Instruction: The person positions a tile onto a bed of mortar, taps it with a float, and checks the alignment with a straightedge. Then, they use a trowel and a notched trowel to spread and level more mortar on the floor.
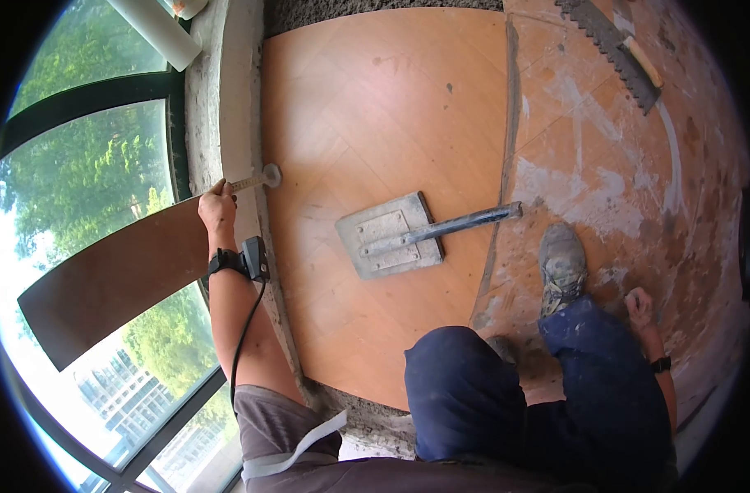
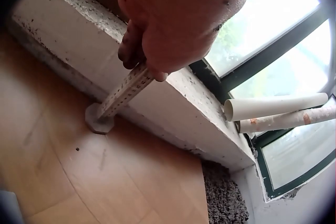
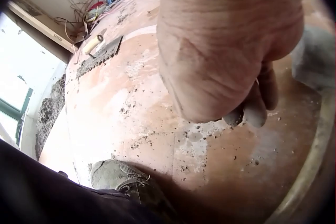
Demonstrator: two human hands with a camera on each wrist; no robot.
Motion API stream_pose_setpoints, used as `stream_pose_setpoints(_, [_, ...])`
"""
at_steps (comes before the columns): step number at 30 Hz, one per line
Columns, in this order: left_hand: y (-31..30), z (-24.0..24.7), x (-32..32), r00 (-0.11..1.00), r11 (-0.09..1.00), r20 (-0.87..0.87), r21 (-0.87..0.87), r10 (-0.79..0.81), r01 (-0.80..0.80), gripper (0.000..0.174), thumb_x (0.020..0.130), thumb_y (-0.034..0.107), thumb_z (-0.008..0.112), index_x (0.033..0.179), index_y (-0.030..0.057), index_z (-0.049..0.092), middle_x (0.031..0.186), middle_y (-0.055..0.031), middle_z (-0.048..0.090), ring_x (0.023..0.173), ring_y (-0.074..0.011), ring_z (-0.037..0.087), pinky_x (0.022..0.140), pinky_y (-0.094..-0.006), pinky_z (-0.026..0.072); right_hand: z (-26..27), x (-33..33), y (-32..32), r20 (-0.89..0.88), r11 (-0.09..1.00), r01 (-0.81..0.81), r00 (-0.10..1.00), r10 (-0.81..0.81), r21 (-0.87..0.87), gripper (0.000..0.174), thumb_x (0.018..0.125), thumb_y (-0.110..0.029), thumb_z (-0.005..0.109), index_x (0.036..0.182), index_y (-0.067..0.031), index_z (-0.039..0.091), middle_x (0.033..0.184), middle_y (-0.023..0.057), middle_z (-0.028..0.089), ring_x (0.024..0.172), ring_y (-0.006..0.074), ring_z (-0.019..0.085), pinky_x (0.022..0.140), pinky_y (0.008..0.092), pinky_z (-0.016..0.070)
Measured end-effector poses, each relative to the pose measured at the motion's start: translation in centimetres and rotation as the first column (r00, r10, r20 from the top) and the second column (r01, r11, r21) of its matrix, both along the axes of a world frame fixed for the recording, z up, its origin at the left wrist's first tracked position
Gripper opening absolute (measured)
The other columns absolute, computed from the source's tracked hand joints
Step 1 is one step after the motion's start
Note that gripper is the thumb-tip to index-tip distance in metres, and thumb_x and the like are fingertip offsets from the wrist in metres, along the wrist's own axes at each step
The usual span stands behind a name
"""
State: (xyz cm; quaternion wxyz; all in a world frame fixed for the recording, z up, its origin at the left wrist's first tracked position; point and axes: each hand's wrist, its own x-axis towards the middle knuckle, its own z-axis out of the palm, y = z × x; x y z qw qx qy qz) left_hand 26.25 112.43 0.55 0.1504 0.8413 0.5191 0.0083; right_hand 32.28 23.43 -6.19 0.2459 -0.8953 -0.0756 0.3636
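Note:
My left hand grips the handle of a mallet with a pale, blunt-cornered head. In the left wrist view the mallet's head is at the wood-look floor tile, close to the low white ledge, and its handle shows rows of dark marks. Low over the floor beside my right shoe hangs my right hand, its fingers loosely curled with nothing seen in them. A flat metal plate tool with a black handle lies on the tile between my hands.
A notched trowel lies at the far right. White pipes lean by the window, and a long brown panel stands against the glass. Rough grey mortar borders the tile. Cables lie by the far wall.

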Motion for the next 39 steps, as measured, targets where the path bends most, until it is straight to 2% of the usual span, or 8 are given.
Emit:
stream_pose_setpoints(20, [-1.1, 0.3, -0.2, 0.996, 0.996, -0.075, 0.067, -0.054, 0.059, 0.033, 0.09, 0.024, 0.061, 0.119, 0.0107, 0.064, 0.086, -0.0122, 0.07, 0.078, -0.0166, 0.066, 0.073, -0.0303, 0.0494, 0.7, 3.1, 4.2, -0.011, 0.999, 0.003, 1.0, -0.002, 0.038, 0.019, 0.089, -0.016, 0.05, 0.086, 0.0021, 0.055, 0.079, 0.0235, 0.059, 0.07, 0.0387, 0.057, 0.066, 0.0411, 0.0458])
stream_pose_setpoints(23, [-2.0, -0.3, -0.7, 1.0, 0.998, -0.007, 0.066, -0.003, 0.004, 0.038, 0.092, 0.023, 0.058, 0.127, 0.0088, 0.057, 0.099, -0.0161, 0.069, 0.089, -0.0208, 0.066, 0.079, -0.0316, 0.0491, 1.9, 4.3, 6.0, 0.02, 1.0, -0.017, 1.0, 0.017, -0.001, 0.019, 0.089, -0.016, 0.05, 0.086, 0.0016, 0.055, 0.077, 0.0242, 0.058, 0.069, 0.0397, 0.057, 0.065, 0.0421, 0.045])
stream_pose_setpoints(25, [-4.1, -0.9, -2.0, 0.937, 0.974, 0.347, 0.218, -0.024, -0.056, 0.041, 0.093, 0.021, 0.056, 0.131, 0.0049, 0.051, 0.11, -0.0202, 0.065, 0.1, -0.026, 0.063, 0.085, -0.0333, 0.0482, 2.8, 5.4, 7.3, 0.019, 1.0, -0.03, 0.999, 0.031, -0.009, 0.018, 0.089, -0.016, 0.051, 0.086, 0.0012, 0.055, 0.077, 0.0239, 0.057, 0.07, 0.0399, 0.057, 0.065, 0.0422, 0.0452])
stream_pose_setpoints(27, [-7.6, -2.0, -4.1, 0.898, 0.976, 0.434, 0.153, 0.076, -0.157, 0.04, 0.094, 0.019, 0.054, 0.129, 0.0009, 0.05, 0.116, -0.0219, 0.062, 0.106, -0.0297, 0.061, 0.089, -0.0332, 0.0475, 3.6, 6.8, 9.7, 0.023, 0.999, -0.045, 0.999, 0.045, -0.009, 0.017, 0.089, -0.015, 0.052, 0.087, 0.0008, 0.056, 0.076, 0.0236, 0.057, 0.071, 0.0401, 0.057, 0.065, 0.0423, 0.0453])
stream_pose_setpoints(30, [-16.4, -4.9, -10.2, 0.991, 0.995, 0.121, 0.073, 0.054, -0.063, 0.044, 0.091, 0.018, 0.055, 0.13, -0.0013, 0.047, 0.119, -0.0231, 0.06, 0.11, -0.0339, 0.059, 0.095, -0.0373, 0.0452, 4.9, 8.9, 15.6, 0.206, 0.973, -0.185, 0.966, 0.154, 0.141, 0.012, 0.088, -0.013, 0.055, 0.087, -0.0011, 0.057, 0.076, 0.0207, 0.058, 0.071, 0.0383, 0.058, 0.065, 0.0414, 0.0464])
stream_pose_setpoints(32, [-21.5, -8.3, -16.1, 0.985, 0.997, -0.17, -0.075, -0.023, 0.01, 0.068, 0.079, 0.022, 0.069, 0.135, -0.0013, 0.04, 0.139, -0.0279, 0.039, 0.127, -0.0395, 0.042, 0.104, -0.0421, 0.0368, 6.1, 10.5, 21.5, 0.31, 0.917, -0.367, 0.9, 0.308, 0.154, 0.009, 0.085, -0.013, 0.058, 0.087, -0.0042, 0.059, 0.077, 0.017, 0.059, 0.071, 0.0358, 0.059, 0.065, 0.0414, 0.0484])
stream_pose_setpoints(34, [-27.0, -8.3, -18.2, 0.967, 0.919, -0.229, -0.395, -0.114, 0.015, 0.097, 0.069, 0.028, 0.079, 0.145, 0.0023, 0.023, 0.15, -0.0278, 0.019, 0.136, -0.0428, 0.026, 0.108, -0.044, 0.0318, 5.7, 11.4, 27.2, 0.48, 0.791, -0.584, 0.755, 0.446, 0.184, 0.014, 0.084, -0.019, 0.059, 0.092, -0.0076, 0.059, 0.093, 0.0102, 0.059, 0.085, 0.0297, 0.059, 0.072, 0.0385, 0.0493])
stream_pose_setpoints(39, [-35.3, -8.0, -18.7, 0.892, 0.905, -0.435, -0.418, -0.122, -0.08, 0.129, 0.059, 0.03, 0.087, 0.149, 0.0086, -0.003, 0.155, -0.0227, -0.003, 0.14, -0.048, 0.003, 0.111, -0.0548, 0.0221, 3.5, 9.1, 39.2, 0.461, 0.456, -0.889, 0.396, 0.794, -0.023, 0.027, 0.082, -0.033, 0.06, 0.092, -0.0079, 0.06, 0.092, 0.0086, 0.057, 0.096, 0.023, 0.053, 0.082, 0.0373, 0.0395])
